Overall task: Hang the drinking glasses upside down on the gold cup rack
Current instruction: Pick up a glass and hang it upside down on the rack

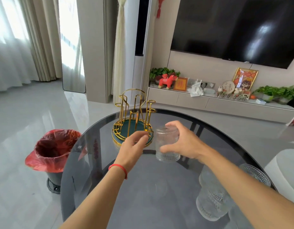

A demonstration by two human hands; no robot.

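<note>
Your right hand is clamped around a ribbed drinking glass, held above the dark tabletop just right of the gold cup rack. Your left hand hovers beside it, fingers loosely apart, gripping nothing.

Gold wire cup rack on teal base. Right of rack, my glass: clear, vertically ribbed. Left of rack, bin with red liner. Red string at my left wrist. Smoky grey tabletop.
</note>
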